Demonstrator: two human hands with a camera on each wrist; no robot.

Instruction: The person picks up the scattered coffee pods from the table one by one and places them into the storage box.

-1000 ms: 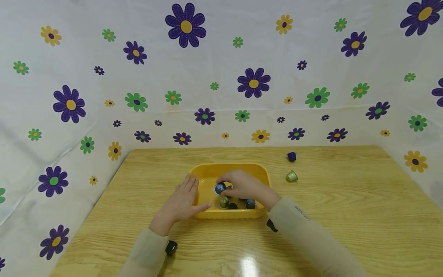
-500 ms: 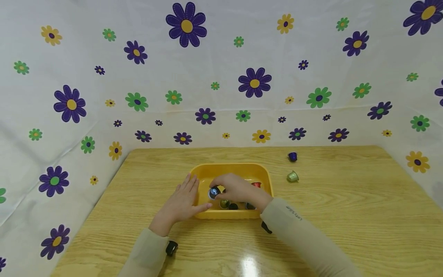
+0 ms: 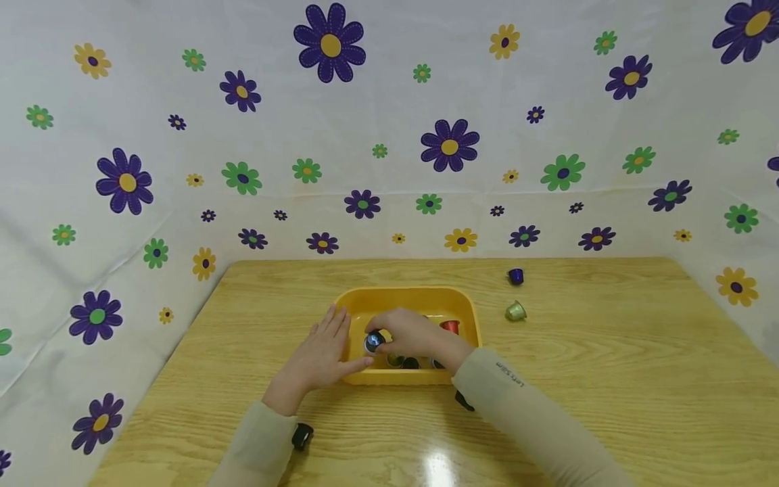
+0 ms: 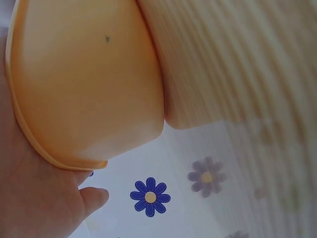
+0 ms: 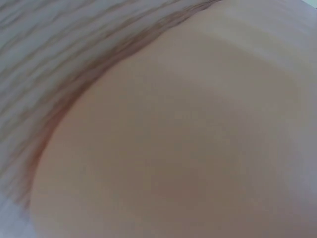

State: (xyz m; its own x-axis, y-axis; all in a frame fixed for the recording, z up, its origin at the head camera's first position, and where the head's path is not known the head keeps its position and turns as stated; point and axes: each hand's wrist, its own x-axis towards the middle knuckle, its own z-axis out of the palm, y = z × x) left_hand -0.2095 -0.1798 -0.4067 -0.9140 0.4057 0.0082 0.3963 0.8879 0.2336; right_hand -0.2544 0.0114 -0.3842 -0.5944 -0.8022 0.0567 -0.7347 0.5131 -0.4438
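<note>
A yellow plastic bin (image 3: 404, 291) stands on the wooden table in the head view. Along its left rim lies my left hand (image 3: 321, 357), fingers straight and thumb over the near corner; the left wrist view shows this hand (image 4: 39, 193) against the bin's outer wall (image 4: 94, 84). Inside the bin, my right hand (image 3: 409, 333) pinches a dark coffee capsule (image 3: 374, 341) with a shiny blue top, near the left side. Beneath and beside that hand are a red capsule (image 3: 450, 327), a gold-green capsule (image 3: 395, 362) and a black capsule (image 3: 410, 364), partly hidden. A blurred pale surface fills the right wrist view.
Right of the bin on the table (image 3: 608, 352) lie a light green capsule (image 3: 515, 311) and, farther back, a dark blue capsule (image 3: 515, 276). A flower-printed white sheet (image 3: 389, 101) hangs behind the table and at both sides.
My right hand has moved left inside the bin with the dark capsule, uncovering the red capsule. My left hand has stayed on the left rim.
</note>
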